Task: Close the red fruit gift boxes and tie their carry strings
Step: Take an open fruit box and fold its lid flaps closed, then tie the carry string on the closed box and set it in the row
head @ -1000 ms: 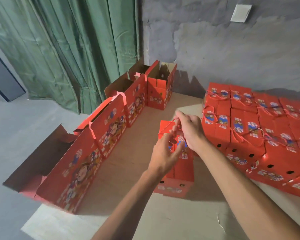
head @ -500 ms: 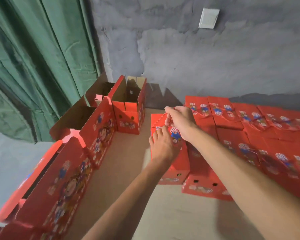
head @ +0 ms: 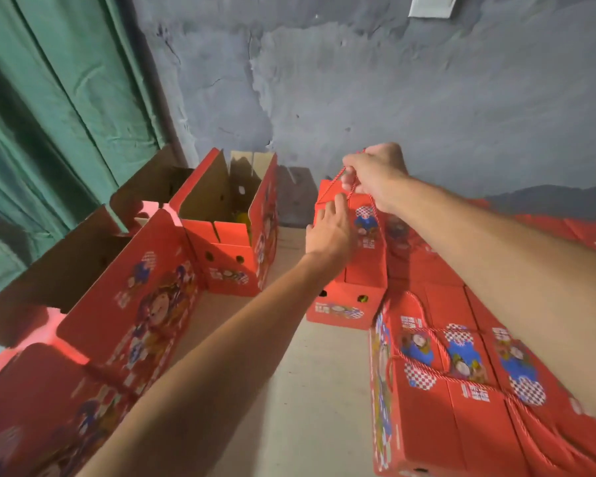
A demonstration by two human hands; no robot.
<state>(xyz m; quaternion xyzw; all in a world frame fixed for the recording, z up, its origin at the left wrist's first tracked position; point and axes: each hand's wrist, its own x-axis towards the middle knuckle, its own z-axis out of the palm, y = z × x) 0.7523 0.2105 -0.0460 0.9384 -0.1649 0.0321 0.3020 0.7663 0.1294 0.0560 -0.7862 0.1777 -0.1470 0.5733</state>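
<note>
Bare tabletop [head: 310,390] lane between open boxes [head: 234,235] and closed stack [head: 461,390], right hand [head: 375,177] pinching red-white carry string [head: 338,175] (taut), left hand [head: 331,232] flat-fingered on closed red gift box [head: 355,270].

A closed red box [head: 355,270] stands upright on the counter [head: 310,390], near the grey wall [head: 393,98]. The right hand [head: 375,177] pinches the box's red-and-white string [head: 338,175] above its top, with the string running down to the lid. The left hand [head: 331,228] rests on the box's top left edge, fingers straight. To the right, closed boxes [head: 461,390] lie packed side by side, strings across their tops. To the left, a row of open boxes [head: 145,297] stands with flaps raised; the far one [head: 234,232] shows its brown inside. A green curtain [head: 49,115] hangs at the left, and a white plate [head: 432,5] sits high on the wall.
</note>
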